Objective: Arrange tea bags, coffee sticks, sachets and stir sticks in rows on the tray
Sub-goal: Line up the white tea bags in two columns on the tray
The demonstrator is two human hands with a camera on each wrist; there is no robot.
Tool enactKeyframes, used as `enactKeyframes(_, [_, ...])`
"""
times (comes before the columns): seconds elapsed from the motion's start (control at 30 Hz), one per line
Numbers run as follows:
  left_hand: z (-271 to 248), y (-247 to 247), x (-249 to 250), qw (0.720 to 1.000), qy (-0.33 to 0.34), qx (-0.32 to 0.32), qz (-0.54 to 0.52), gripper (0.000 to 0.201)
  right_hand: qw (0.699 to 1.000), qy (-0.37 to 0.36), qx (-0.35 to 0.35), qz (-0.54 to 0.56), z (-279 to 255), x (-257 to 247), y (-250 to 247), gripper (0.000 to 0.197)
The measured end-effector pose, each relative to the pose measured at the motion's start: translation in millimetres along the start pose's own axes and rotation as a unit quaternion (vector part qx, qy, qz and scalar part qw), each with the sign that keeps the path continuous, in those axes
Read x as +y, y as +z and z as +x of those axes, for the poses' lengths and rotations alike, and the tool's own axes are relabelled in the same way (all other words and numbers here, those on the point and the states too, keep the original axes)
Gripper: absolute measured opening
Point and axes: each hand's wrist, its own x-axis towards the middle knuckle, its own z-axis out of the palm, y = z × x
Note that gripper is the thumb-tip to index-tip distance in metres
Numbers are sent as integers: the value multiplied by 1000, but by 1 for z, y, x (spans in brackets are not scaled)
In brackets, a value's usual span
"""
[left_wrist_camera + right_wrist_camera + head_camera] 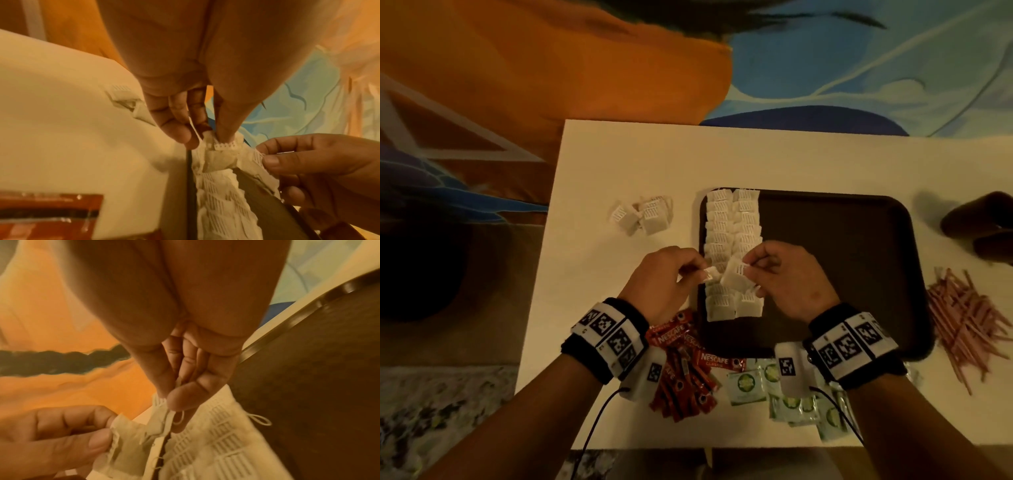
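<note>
A dark brown tray lies on the white table. Two columns of white tea bags fill its left end. Above the near part of those columns, my left hand pinches one edge of a tea bag and my right hand pinches the other side. In the left wrist view my left hand grips crumpled tea bag paper at its top. In the right wrist view my right hand nips a tag and string. I cannot tell whether it is one bag or two tangled ones.
Loose tea bags lie left of the tray. Red coffee sticks and green sachets sit at the near table edge under my wrists. Pink stir sticks are piled on the right, with a dark object behind them.
</note>
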Motion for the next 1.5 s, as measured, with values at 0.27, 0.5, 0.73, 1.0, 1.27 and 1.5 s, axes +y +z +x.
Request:
enactKeyframes(0.27, [-11,35,7,996,-26,-85,12,11,998,24,-33,-54,-23,37,-8,15])
enactKeyframes(0.5, [-20,56,3,993,-20,-102,47,9,991,25,-76,-105,-30,50,8,17])
enactKeyframes(0.73, [-18,65,4,994,-1,-49,98,8,993,14,-8,-120,-33,51,19,11])
enactKeyframes(1.0, [-26,71,5,991,22,-3,132,22,975,-2,78,-208,-36,61,24,30])
enactKeyframes(1.27, [-46,83,1,980,31,-46,190,40,982,91,25,-166,-42,65,29,38])
enactKeyframes(1.5, [-40,83,0,980,35,-23,196,35,986,90,19,-142,-44,62,34,38])
